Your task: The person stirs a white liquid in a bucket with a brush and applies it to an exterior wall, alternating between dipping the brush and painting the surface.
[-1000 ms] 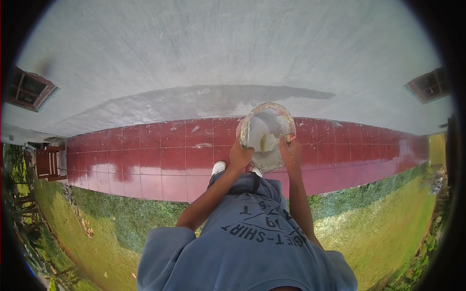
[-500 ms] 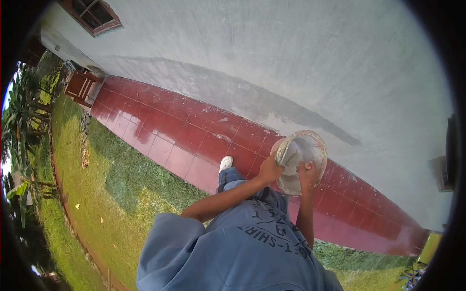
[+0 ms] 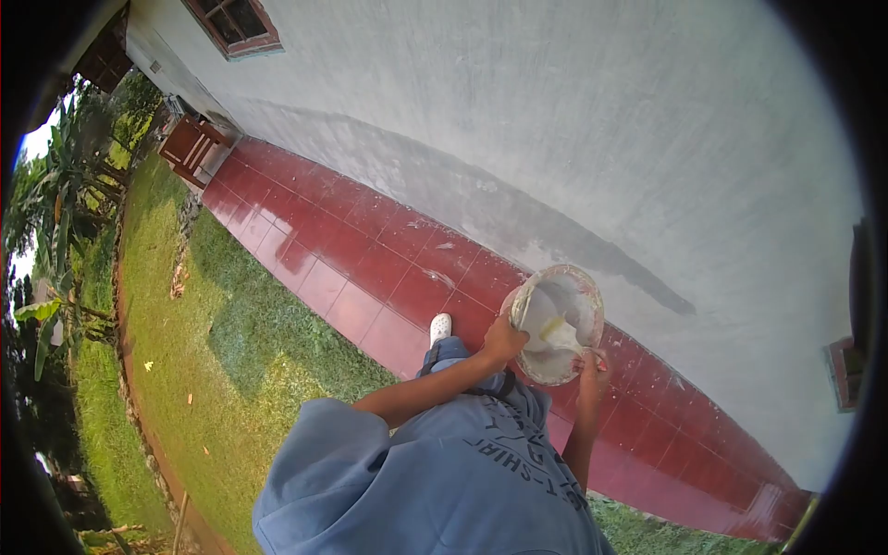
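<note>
My left hand [image 3: 504, 340] is closed on the near-left rim of a bucket [image 3: 581, 298], which is smeared with whitish paint and tilted so its inside faces me. In my right hand [image 3: 590, 368], at the lower right rim, is a paintbrush [image 3: 553, 328]. Its reddish handle end sticks out of the fist, and its yellowish bristles point into the bucket. Whitish paint coats the bucket's inner wall. How deep the paint is cannot be made out.
Red floor tiles [image 3: 370, 268] run beside a pale wall [image 3: 629, 120] with a darker damp-looking band [image 3: 555, 222] low down. Grass [image 3: 250, 333] borders the tiles. A wooden chair [image 3: 190, 148] stands at the far end. A white shoe [image 3: 440, 327] is on the tiles.
The paintbrush has come into view inside the bucket, its bristles now showing. My right hand has moved down toward the near right rim. The bucket has shifted slightly left and down in view.
</note>
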A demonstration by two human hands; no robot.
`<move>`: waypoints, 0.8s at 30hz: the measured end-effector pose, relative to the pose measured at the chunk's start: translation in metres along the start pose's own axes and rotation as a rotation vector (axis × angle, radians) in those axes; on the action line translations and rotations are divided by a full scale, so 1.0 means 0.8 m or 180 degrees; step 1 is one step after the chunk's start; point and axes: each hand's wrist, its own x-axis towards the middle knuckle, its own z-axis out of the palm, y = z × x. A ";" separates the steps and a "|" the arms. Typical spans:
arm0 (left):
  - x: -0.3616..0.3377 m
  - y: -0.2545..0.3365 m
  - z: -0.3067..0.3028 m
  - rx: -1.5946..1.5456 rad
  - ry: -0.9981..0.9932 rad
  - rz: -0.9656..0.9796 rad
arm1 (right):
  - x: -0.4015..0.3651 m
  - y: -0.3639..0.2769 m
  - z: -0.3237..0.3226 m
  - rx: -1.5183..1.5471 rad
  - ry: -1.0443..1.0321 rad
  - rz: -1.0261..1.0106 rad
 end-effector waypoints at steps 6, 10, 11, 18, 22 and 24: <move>0.010 -0.018 0.007 -0.0172 -0.0033 0.0158 | -0.008 0.007 -0.004 -0.0670 -0.0276 -0.0296; 0.017 -0.036 0.009 -0.0325 -0.0065 0.0133 | -0.013 0.002 -0.014 0.0500 -0.0293 0.0577; 0.022 -0.043 0.009 -0.0308 -0.0077 0.0121 | -0.012 0.002 -0.022 0.0983 -0.0364 0.0923; 0.026 0.003 -0.032 -0.1340 -0.0505 0.0393 | -0.009 0.014 -0.050 0.2118 -0.0673 0.1184; 0.055 0.008 -0.048 -0.0918 -0.0612 0.0081 | -0.020 0.010 -0.046 0.2024 -0.1105 0.0960; 0.092 -0.011 -0.057 -0.1065 -0.0800 0.0231 | -0.026 0.013 -0.036 0.2041 -0.0991 0.0837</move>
